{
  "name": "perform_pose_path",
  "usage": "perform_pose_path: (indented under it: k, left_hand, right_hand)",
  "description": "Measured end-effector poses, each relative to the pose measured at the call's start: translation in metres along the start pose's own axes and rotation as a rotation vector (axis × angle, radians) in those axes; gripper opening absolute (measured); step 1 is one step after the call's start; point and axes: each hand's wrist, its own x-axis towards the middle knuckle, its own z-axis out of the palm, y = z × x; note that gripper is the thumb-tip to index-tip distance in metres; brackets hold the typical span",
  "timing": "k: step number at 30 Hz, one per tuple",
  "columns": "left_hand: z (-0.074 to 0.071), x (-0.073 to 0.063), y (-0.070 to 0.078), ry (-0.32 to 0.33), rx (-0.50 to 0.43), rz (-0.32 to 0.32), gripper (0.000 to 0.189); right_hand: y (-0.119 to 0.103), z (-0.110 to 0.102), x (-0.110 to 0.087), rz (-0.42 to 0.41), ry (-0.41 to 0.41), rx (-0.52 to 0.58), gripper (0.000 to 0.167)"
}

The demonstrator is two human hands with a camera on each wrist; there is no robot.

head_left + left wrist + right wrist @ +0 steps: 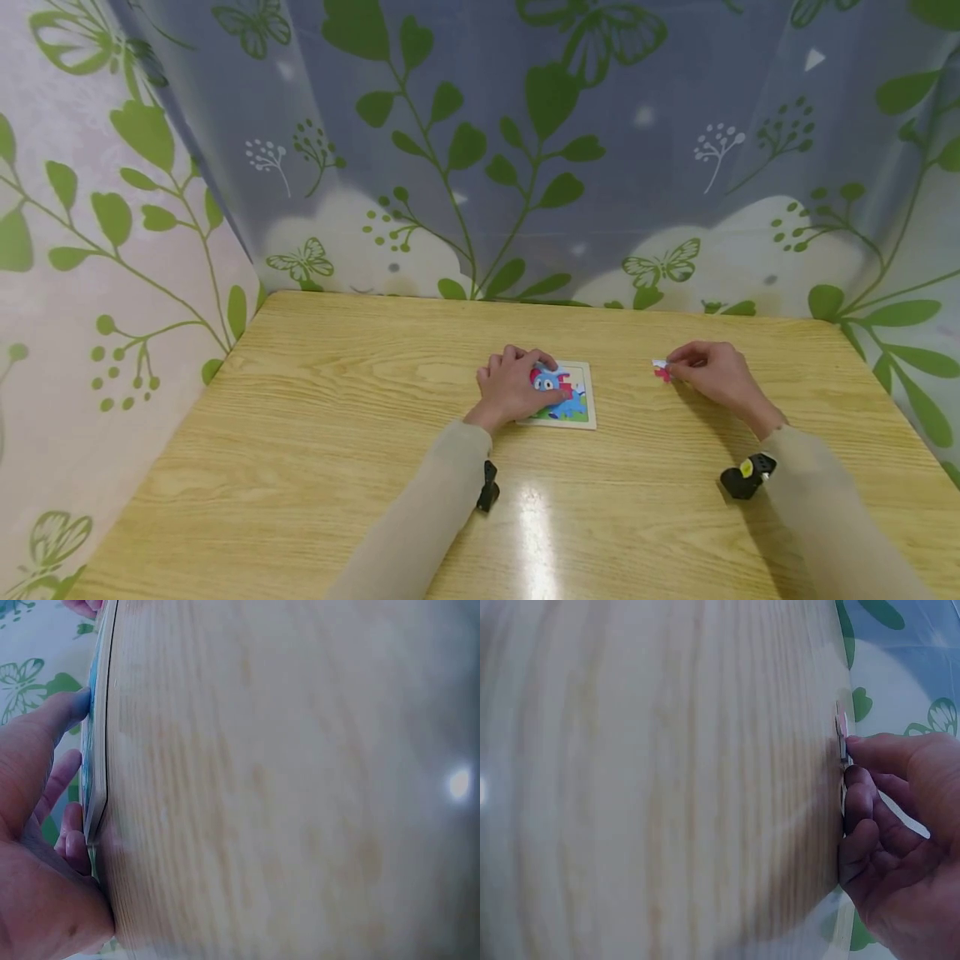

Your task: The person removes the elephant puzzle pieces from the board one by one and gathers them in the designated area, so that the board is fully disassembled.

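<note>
A small jigsaw puzzle in a pale wooden frame [590, 408] lies flat on the table, showing a blue cartoon animal with red parts. Across its left side rests my left hand [513, 385], with the thumb [71, 709] on the picture and the other fingers loosely bent near its left and far edges. The hand hides part of the picture. To the right of the frame, my right hand [712, 375] pinches a puzzle piece [661, 371], pink-red and white, close to the tabletop. In the right wrist view the piece [842, 739] appears nearly edge-on.
The wooden table [337, 400] meets a blue-grey curtain [480, 200] with leaf and butterfly prints at the back. A pale printed curtain [112, 275] stands along the left side. Black wrist cameras hang at the left sleeve [420, 508] and the right sleeve [825, 500].
</note>
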Motion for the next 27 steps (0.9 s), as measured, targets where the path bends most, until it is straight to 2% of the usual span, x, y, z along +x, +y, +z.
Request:
perform_pose_path:
  k: [10, 20, 27]
  left_hand:
    - [-0.001, 0.0, 0.002, -0.009, 0.016, -0.01, 0.043]
    - [-0.005, 0.0, -0.004, -0.088, 0.026, 0.034, 0.057]
    - [-0.006, 0.0, -0.005, -0.106, 0.04, 0.039, 0.061]
  right_hand:
    - [0.002, -0.001, 0.0, 0.003, 0.004, 0.002, 0.03]
    - [-0.002, -0.001, -0.006, -0.006, -0.004, 0.041, 0.029]
    - [-0.006, 0.001, -0.013, -0.024, -0.006, 0.063, 0.027]
